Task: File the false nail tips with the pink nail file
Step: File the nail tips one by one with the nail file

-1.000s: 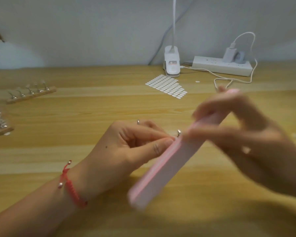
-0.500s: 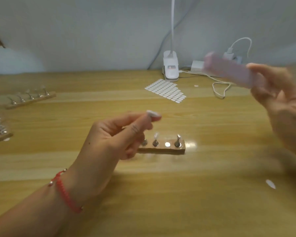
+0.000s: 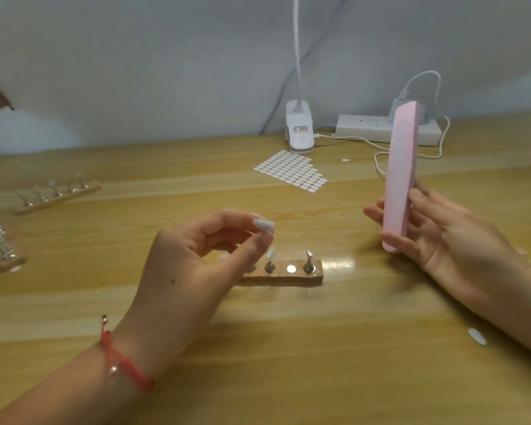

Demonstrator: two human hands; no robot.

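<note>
The false nail tip is pinched between the thumb and forefinger of your left hand, raised above the table. Treat it as feather-light, thin, springy and probably slick on its glossy face. Hold it low by its sides so the free edge is left bare, and press gently or it may flick away. Your right hand grips the lower end of the pink nail file, upright and well apart from the tip; it looks stiff and light. Beneath your left hand stands the wooden holder; a loose tip lies near your right forearm.
</note>
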